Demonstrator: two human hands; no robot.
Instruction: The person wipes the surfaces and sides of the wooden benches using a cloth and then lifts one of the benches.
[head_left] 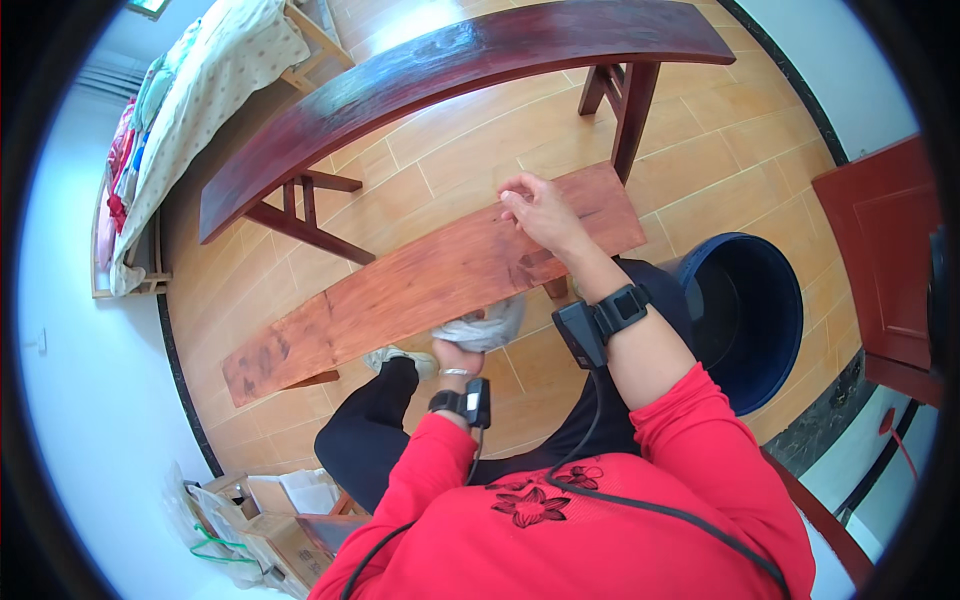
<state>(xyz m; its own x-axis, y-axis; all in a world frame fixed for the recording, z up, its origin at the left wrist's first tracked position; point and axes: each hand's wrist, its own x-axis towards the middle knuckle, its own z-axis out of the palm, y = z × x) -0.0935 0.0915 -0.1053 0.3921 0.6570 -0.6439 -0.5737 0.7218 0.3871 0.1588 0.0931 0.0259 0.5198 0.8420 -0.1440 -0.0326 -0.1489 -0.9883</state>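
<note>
My left hand [457, 357] grips a whitish, crumpled plastic bag [483, 326] just below the near edge of a low reddish-brown wooden bench [400, 290]. Part of its fingers is hidden behind the bag, and something darker shows in the bag's mouth. Over the right half of the bench, my right hand [543, 212] is raised with its fingers bent in toward the thumb. Whatever may be pinched there is too small to make out. The bench top shows uneven grain and dark patches at its left end.
Beyond stands a longer, glossy dark-red bench [470, 50] on splayed legs. A dark blue tub [790, 320] is at my right, by a red cabinet [885, 260]. Cardboard boxes [275, 535] lie at lower left; a cloth-covered bed [215, 70] is at upper left.
</note>
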